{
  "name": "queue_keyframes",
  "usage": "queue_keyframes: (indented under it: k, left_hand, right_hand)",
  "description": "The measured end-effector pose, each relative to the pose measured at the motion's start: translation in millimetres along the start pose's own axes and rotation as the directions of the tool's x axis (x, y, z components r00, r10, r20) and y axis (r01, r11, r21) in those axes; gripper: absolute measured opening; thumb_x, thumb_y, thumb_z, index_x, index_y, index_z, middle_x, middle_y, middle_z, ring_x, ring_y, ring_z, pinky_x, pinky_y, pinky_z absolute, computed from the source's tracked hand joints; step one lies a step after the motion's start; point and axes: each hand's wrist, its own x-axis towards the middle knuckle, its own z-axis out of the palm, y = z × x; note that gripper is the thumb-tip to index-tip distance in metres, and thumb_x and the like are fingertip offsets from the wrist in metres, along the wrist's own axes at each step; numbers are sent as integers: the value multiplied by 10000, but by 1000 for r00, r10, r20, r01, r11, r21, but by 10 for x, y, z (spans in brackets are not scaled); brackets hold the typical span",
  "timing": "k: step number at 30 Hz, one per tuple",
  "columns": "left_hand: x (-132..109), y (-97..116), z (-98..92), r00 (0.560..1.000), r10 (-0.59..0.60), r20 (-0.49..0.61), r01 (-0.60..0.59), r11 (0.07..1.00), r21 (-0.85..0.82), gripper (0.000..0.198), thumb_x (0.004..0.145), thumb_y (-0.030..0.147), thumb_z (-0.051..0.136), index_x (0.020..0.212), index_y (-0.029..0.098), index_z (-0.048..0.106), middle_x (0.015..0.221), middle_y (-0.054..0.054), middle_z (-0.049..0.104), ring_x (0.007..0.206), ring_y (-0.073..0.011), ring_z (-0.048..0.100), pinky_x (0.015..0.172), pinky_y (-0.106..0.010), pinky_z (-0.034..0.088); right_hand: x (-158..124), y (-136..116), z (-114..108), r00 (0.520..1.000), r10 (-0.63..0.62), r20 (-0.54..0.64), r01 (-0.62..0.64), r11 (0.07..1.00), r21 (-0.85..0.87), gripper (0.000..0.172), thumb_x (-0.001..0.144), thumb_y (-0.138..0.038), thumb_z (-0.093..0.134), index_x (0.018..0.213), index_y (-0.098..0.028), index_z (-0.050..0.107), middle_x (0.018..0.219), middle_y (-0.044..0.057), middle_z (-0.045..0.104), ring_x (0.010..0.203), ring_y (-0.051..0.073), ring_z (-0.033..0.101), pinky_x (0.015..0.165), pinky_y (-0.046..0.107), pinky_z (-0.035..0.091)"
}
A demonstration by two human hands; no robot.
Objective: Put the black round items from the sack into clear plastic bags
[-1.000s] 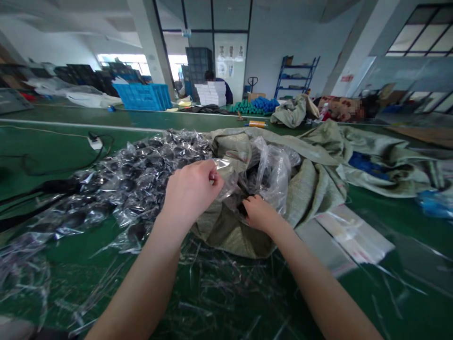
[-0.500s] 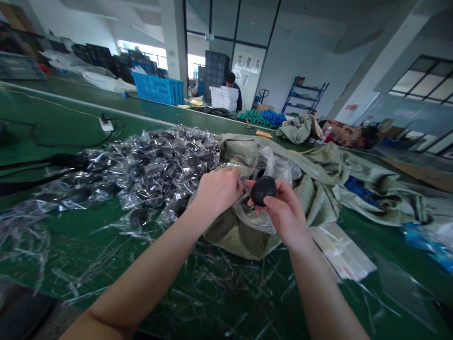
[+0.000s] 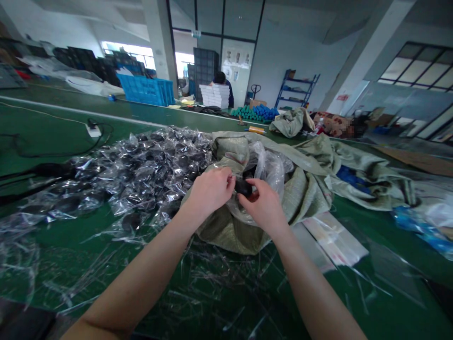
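Note:
My left hand (image 3: pixel 210 191) pinches the edge of a clear plastic bag (image 3: pixel 271 170), which stands in the mouth of a grey-green woven sack (image 3: pixel 230 238). My right hand (image 3: pixel 264 203) curls around a black rounded object (image 3: pixel 243 187), probably rubber, at the bag's opening. The two hands are close together, and the object is partly hidden by my fingers. To the left of my hands lies a large heap of black objects in clear plastic wrap (image 3: pixel 152 170).
Plastic scraps litter the green workbench (image 3: pixel 46 264). A power strip (image 3: pixel 94 131) with black cables sits at far left. A folded sack (image 3: pixel 371 174) and white packets (image 3: pixel 334 238) lie right. Farther back, a person (image 3: pixel 221 78) stands by stacked white boxes (image 3: pixel 214 96).
My right hand has lowered the black object from its raised position toward the bag's mouth. One second ago, that hand was down in the bag. My view has also shifted slightly.

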Motion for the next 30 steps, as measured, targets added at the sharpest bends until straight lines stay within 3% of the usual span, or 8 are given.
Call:
queue_keyframes:
  k: [6, 13, 22, 26, 30]
  left_hand:
    - [-43, 100, 7, 1000, -7, 1, 7, 997, 72, 327, 952, 335, 344, 962, 176, 629, 944, -102, 678, 776, -221, 657, 681, -315, 475]
    - [-43, 117, 27, 999, 39, 36, -42, 996, 73, 307, 947, 311, 346, 967, 181, 624, 936, -95, 683, 769, -222, 658, 672, -312, 469]
    - [-41, 124, 16, 1000, -19, -18, 20, 998, 52, 302, 941, 310, 354, 950, 172, 623, 944, -100, 680, 775, -218, 653, 668, -304, 461]
    - [-65, 177, 12, 998, -49, -43, 52, 996, 68, 317, 950, 319, 335, 974, 170, 613, 970, -100, 671, 765, -216, 656, 652, -299, 458]
    - [-70, 194, 10, 1000, -15, -28, 17, 998, 66, 308, 956, 325, 337, 981, 175, 605, 990, -93, 656, 781, -206, 653, 654, -287, 454]
  right_hand:
    - [0, 63, 85, 997, -74, -14, 73, 995, -73, 382, 781, -233, 634, 1155, -156, 631, 1038, 128, 653, 865, 235, 646, 764, 367, 528]
    - [-20, 52, 120, 988, 50, -143, -54, 998, -25, 329, 806, -333, 642, 1063, -128, 629, 888, 104, 694, 759, 215, 651, 763, 369, 523]
    - [-12, 60, 111, 999, 10, -52, -4, 993, 117, 403, 740, -202, 626, 1139, -145, 607, 931, 91, 692, 725, 194, 653, 728, 349, 544]
    - [-19, 72, 109, 998, -49, -29, 51, 995, 82, 367, 740, -156, 625, 1107, -145, 635, 990, 95, 656, 834, 203, 635, 797, 351, 540]
    - [-26, 84, 115, 981, -107, -161, 102, 994, -38, 286, 739, -206, 682, 1024, -181, 700, 1205, 135, 548, 1128, 282, 523, 961, 445, 469]
